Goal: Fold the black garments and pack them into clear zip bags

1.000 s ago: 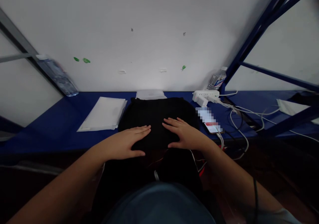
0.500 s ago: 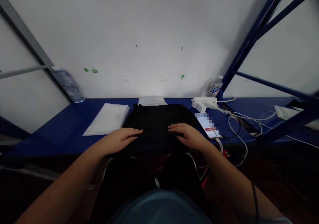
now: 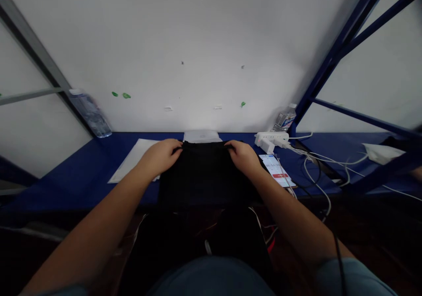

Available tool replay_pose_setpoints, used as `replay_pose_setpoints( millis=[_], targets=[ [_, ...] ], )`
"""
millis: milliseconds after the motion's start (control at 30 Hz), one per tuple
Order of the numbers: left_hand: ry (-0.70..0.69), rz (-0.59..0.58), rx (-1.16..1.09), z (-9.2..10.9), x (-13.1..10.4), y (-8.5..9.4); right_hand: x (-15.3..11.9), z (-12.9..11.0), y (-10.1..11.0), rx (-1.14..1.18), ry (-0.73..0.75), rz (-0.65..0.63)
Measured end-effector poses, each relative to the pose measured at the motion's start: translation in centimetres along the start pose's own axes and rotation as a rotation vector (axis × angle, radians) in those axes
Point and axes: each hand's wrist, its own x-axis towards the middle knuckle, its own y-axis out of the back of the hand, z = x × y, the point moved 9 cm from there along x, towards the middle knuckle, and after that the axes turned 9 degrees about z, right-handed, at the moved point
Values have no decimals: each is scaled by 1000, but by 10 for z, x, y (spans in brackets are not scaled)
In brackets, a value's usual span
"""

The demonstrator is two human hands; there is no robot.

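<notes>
A piece of black cloth (image 3: 207,173), possibly a folded garment, lies on the blue table (image 3: 82,177) in front of me, its near edge at the table's front. My left hand (image 3: 165,155) pinches its far left corner between thumb and fingers. At the far right corner, my right hand (image 3: 242,155) grips the cloth's edge the same way. Behind the cloth's far edge lies a white packet (image 3: 201,135). Left of it, partly covered by my left hand and forearm, is a stack of white sheets or flat bags (image 3: 127,162).
A phone (image 3: 277,171) with a lit screen lies to the right, by a white power strip (image 3: 272,138) and tangled white cables (image 3: 316,179). Bottles stand at the back left (image 3: 90,113) and back right (image 3: 285,118). Blue frame posts (image 3: 325,74) rise at the right.
Both hands have moved forward from resting flat on the cloth to its far corners, and their fingers have closed on the edge. The cloth now reaches closer to me.
</notes>
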Motion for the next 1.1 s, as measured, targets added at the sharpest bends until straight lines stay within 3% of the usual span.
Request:
replay_pose_setpoints(
  millis=[133, 233, 300, 400, 467, 567, 633, 767, 900, 1100],
  targets=[
    [18, 28, 227, 0, 44, -16, 35, 1, -28, -272, -32, -117],
    [32, -19, 284, -5, 52, -41, 43, 4, -46, -395, -43, -192],
    [-8, 17, 281, -2, 44, -49, 40, 5, -49, -425, -46, -209],
    [-180, 152, 206, 15, 18, -43, 27, -7, -32, -462, 35, -102],
    [-323, 79, 84, 29, -4, -47, 11, -25, -20, -417, 195, -30],
    [-436, -140, -36, 36, -31, -63, -24, -47, -30, -265, 447, -180],
    [-409, -194, -26, 29, -37, -71, -37, -41, -40, -260, 432, -255],
    [-322, -191, 33, 10, -34, -81, -39, -22, -56, -240, 332, -310],
    [-267, -210, 18, 2, -29, -79, -31, -15, -51, -224, 314, -297],
    [-219, -193, -7, 15, -38, -51, -38, -18, -25, -266, 301, -190]
  ],
)
